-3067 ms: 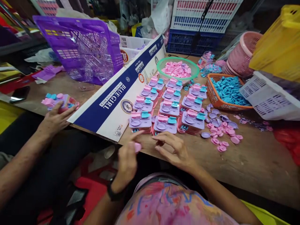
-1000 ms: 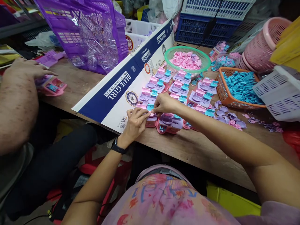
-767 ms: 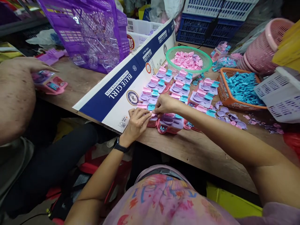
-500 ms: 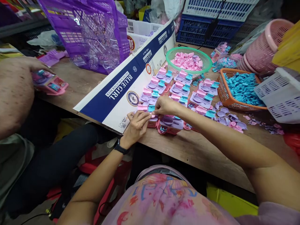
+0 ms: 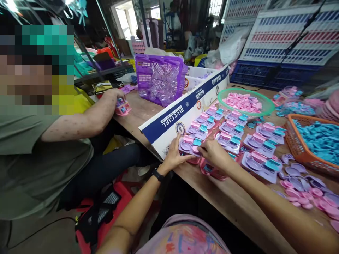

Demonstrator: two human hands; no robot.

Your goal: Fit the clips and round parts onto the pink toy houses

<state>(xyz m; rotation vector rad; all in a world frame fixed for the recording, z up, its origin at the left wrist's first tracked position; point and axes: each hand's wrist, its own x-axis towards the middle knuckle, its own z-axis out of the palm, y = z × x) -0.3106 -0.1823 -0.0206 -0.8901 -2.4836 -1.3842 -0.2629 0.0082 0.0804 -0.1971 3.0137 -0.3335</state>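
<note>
A toy kitchen set with a purple top and pink and blue parts stands at the near left end of the rows. My left hand rests against its left and front sides, thumb stretched along the front and fingers apart. My right hand is closed in a pinch at the top's right side, its fingertips on a small pink round piece. Its wrist passes over a pink toy base. More such toy sets stand in rows behind and to the right.
A cardboard strip borders the rows. Behind are a green basket of pink parts and a purple basket of clear pieces. Right lie loose pink discs and an orange basket of blue parts. A co-worker's arm is left.
The view has swung left and up, bringing the co-worker further into sight. My left hand's fingers have spread along the toy's side, while my right fingertips stay at the pink piece.
</note>
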